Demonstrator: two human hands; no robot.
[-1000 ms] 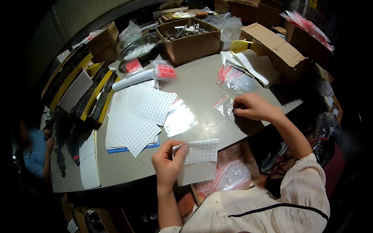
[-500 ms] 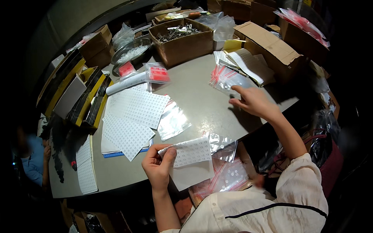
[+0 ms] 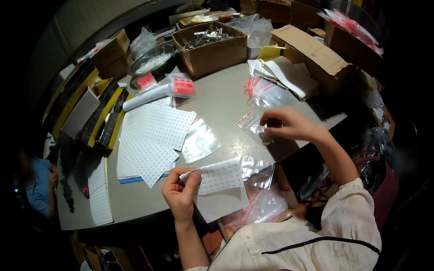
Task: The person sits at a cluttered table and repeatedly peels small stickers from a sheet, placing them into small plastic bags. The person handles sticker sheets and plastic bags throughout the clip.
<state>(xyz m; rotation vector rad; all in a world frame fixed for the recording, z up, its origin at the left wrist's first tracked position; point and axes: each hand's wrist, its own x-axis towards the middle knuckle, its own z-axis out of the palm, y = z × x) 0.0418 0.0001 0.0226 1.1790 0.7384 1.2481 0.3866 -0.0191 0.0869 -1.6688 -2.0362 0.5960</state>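
My left hand (image 3: pixel 181 194) pinches a sheet of small printed stickers (image 3: pixel 221 177) between thumb and fingers. The sheet's lower part is bare white backing. At the table's right side, my right hand (image 3: pixel 289 123) has curled fingers on a small clear zip bag (image 3: pixel 247 123) with a red strip along its edge. Its fingertips partly cover the bag. Behind that hand sits a pile of similar zip bags (image 3: pixel 266 95). Below the sticker sheet, another clear bag (image 3: pixel 260 174) hangs at the table's near edge, above several more bags (image 3: pixel 269 205) in a box near my lap.
White sticker sheets (image 3: pixel 151 153) and clear bags (image 3: pixel 199 142) lie left of centre. Beyond them are a paper roll (image 3: pixel 147 97) and a bowl (image 3: pixel 153 61). Cardboard boxes (image 3: pixel 210 61) line the back; black-and-yellow boxes (image 3: pixel 97 113) stand left. Another person's blue sleeve (image 3: pixel 38 189) shows far left.
My right hand has drawn one zip bag from the pile toward me, and its fingers have curled in. My left hand and the sticker sheet have shifted slightly left.
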